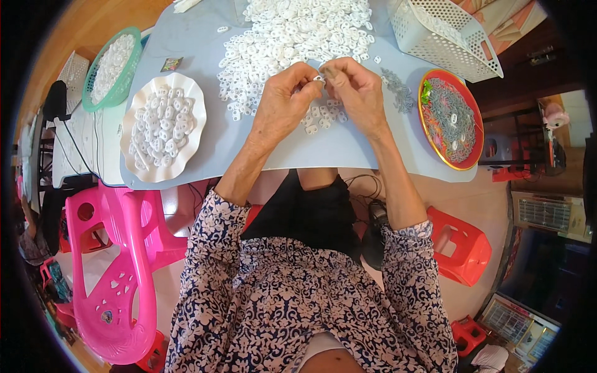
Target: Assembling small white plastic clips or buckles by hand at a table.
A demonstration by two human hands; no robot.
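Note:
My left hand (287,101) pinches a small white two-holed plastic piece (319,79) between thumb and fingertips. Close against it, my right hand (357,96) is closed in a pinch; what its fingers hold is too small to make out. Both hands are raised over the near part of the grey-blue table (261,152). Beyond them spreads a big heap of the same white pieces (298,34), and a few loose white pieces (320,118) lie beneath my fingers. Beside my right hand is a small pile of grey parts (397,90).
A white wavy-rimmed plate (129,133) of white pieces stands left, with a green basket (87,93) beyond. At right are a red gold-rimmed tray (476,121) of grey parts and a white perforated basket (435,46). A pink chair (146,280) and red stool (463,248) flank me.

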